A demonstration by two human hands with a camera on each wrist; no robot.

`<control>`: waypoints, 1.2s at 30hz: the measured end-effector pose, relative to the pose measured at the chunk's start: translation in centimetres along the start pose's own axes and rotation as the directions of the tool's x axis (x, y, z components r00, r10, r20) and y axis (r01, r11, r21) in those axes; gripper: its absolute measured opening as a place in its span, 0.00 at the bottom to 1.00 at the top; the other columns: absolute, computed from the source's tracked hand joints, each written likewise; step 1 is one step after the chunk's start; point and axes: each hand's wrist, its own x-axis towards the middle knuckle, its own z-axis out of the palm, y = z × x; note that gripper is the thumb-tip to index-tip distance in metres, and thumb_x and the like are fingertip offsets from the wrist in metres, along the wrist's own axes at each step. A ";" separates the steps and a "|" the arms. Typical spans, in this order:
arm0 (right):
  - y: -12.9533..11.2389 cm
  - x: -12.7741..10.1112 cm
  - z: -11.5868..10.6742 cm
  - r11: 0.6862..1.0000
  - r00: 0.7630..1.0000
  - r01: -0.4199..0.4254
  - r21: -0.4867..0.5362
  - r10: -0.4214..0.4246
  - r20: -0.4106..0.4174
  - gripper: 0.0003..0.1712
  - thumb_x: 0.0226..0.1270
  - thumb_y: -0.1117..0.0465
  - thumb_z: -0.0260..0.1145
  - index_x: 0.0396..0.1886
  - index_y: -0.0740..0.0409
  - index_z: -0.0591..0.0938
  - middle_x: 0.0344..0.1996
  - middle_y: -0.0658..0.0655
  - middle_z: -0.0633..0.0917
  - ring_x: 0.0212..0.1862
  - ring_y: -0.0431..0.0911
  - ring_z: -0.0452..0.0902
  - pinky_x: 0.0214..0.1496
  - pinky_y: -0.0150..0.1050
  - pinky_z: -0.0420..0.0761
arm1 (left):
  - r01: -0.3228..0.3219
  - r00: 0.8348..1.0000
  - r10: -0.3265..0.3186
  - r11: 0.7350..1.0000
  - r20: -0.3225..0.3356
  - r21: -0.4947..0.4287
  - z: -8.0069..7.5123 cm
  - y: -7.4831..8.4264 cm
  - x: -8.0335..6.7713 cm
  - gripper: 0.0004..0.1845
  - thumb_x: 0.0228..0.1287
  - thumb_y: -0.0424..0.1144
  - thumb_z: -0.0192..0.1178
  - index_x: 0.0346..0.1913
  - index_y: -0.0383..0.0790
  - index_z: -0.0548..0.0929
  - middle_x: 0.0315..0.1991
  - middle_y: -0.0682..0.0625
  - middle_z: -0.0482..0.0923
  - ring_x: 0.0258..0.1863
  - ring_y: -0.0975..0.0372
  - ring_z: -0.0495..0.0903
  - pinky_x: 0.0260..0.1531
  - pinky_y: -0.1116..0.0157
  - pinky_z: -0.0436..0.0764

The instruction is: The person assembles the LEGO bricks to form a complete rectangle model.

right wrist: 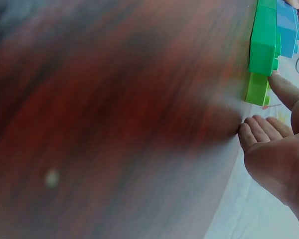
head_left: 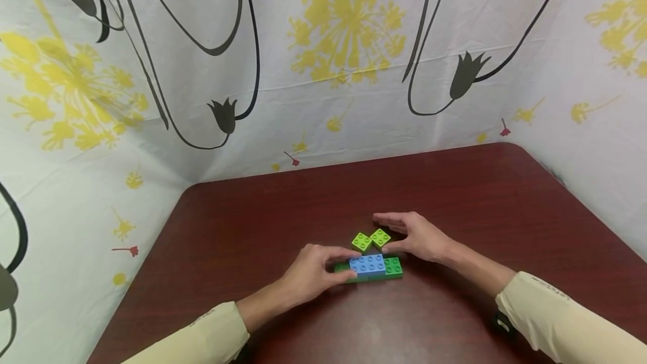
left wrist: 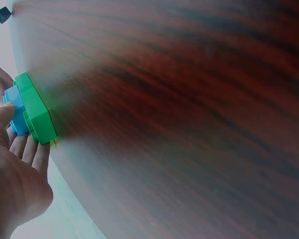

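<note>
A blue brick [head_left: 368,263] sits on a longer green brick [head_left: 393,266] on the dark red table [head_left: 455,195]. My left hand [head_left: 346,266] grips the left end of this stack, thumb on the far side and fingers on the near side. In the left wrist view the green brick [left wrist: 37,112] and blue brick [left wrist: 16,107] lie against that hand [left wrist: 15,164]. Two lime bricks [head_left: 361,241] [head_left: 380,237] lie just behind the stack. My right hand [head_left: 391,233] is beside them, fingers straight and thumb against the right lime brick [right wrist: 257,89].
A floral cloth [head_left: 323,60] hangs close behind and beside the table. The table's far edge [head_left: 354,163] and rounded right corner [head_left: 525,153] are near the cloth. Both cream sleeves [head_left: 556,319] reach in from the front edge.
</note>
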 end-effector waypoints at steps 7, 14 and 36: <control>0.3 0.1 0.0 0.999 1.000 0.021 -0.049 -0.021 -0.012 0.36 0.67 0.65 0.78 0.72 0.67 0.78 0.68 0.65 0.81 0.70 0.62 0.76 0.67 0.59 0.78 | 0.004 1.000 -0.004 1.000 0.006 0.001 -0.1 0.0 0.0 0.21 0.70 0.49 0.73 0.63 0.54 0.89 0.57 0.60 0.87 0.53 0.73 0.83 0.54 0.66 0.83; 0.4 0.5 0.1 0.993 0.999 0.013 -0.119 -0.018 -0.035 0.27 0.66 0.65 0.79 0.65 0.61 0.85 0.60 0.60 0.87 0.61 0.54 0.84 0.59 0.55 0.84 | 0.012 1.000 -0.012 1.000 0.000 0.000 -0.2 0.2 0.0 0.20 0.70 0.48 0.74 0.63 0.55 0.89 0.57 0.60 0.87 0.53 0.73 0.83 0.54 0.66 0.83; -0.3 -0.2 0.0 0.988 0.993 -0.019 -0.153 0.000 -0.122 0.22 0.66 0.64 0.79 0.59 0.61 0.89 0.53 0.59 0.90 0.57 0.55 0.87 0.56 0.54 0.86 | 0.017 1.000 -0.017 1.000 0.004 -0.007 -0.1 0.2 0.0 0.20 0.70 0.48 0.74 0.63 0.55 0.89 0.57 0.60 0.86 0.53 0.73 0.83 0.55 0.66 0.83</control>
